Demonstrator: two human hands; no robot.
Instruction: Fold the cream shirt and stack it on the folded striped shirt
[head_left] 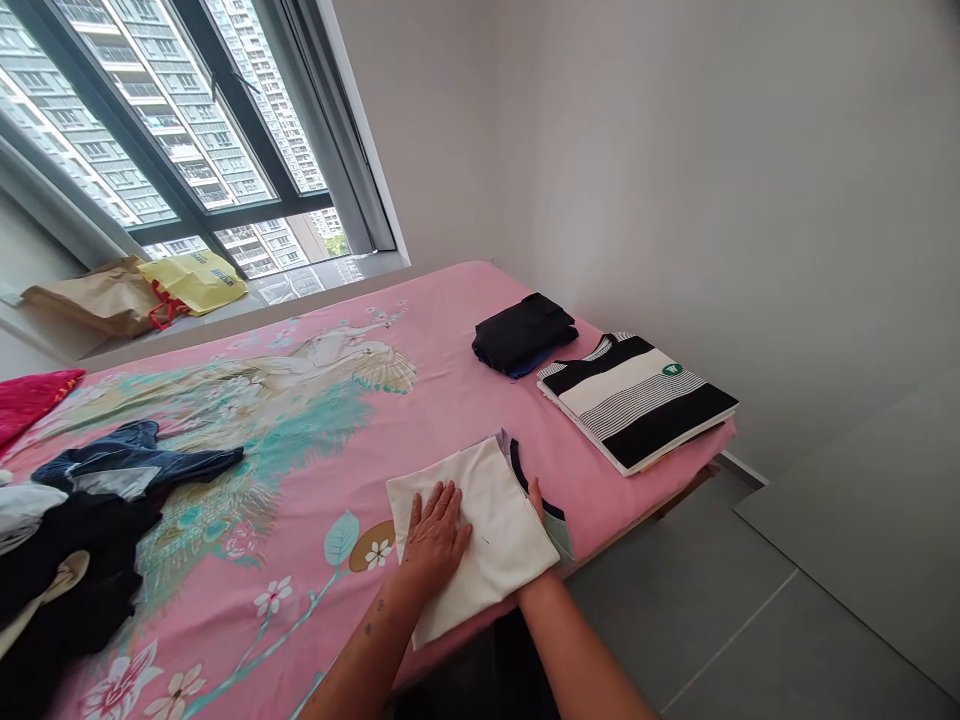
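A cream garment, folded into a rectangle, lies at the near edge of the bed. My left hand rests flat on top of it, fingers stretched out. From the right, my right hand reaches beneath the garment and supports its right side; only the thumb side shows and the other fingers are hidden. Past that edge, another shirt with a black band and a grey-green part sticks out. Farther right sit a folded striped shirt with a green badge and a folded black garment.
A pink flowered sheet covers the bed. At left lie jeans, black clothing, a white cloth and a red cloth. A yellow bag and a brown paper bag stand on the windowsill.
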